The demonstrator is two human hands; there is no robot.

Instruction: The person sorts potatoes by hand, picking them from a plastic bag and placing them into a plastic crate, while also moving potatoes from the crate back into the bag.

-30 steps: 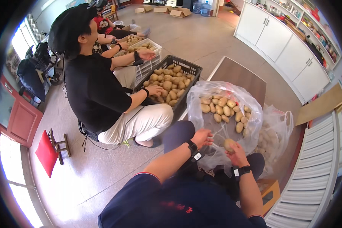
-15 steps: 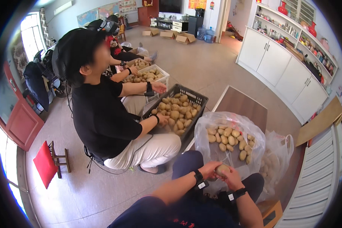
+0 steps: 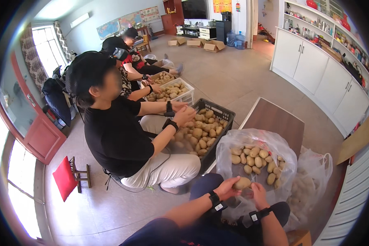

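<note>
A potato (image 3: 242,183) is held between my two hands above my lap, lying roughly sideways. My left hand (image 3: 226,188) grips its left end with the fingers closed round it. The thumb and fingertips of my right hand (image 3: 259,194) pinch at its right end. Just beyond my hands, a clear plastic bag (image 3: 223,153) spreads open over the low table, with several loose potatoes (image 3: 256,160) inside. A second translucent bag (image 3: 315,176), filled with potatoes, rests to the right of it.
To my left sits a co-worker (image 3: 119,135) in black, hands together over a black crate (image 3: 230,119) of potatoes. Farther back, other people sit by a white crate (image 3: 187,97). A brown low table (image 3: 274,121) stands ahead, and a red-seated stool (image 3: 64,179) at far left.
My hands have drawn slightly apart, and more of the potato shows between them. The co-worker's hands have come together above the black crate. The view has shifted a little.
</note>
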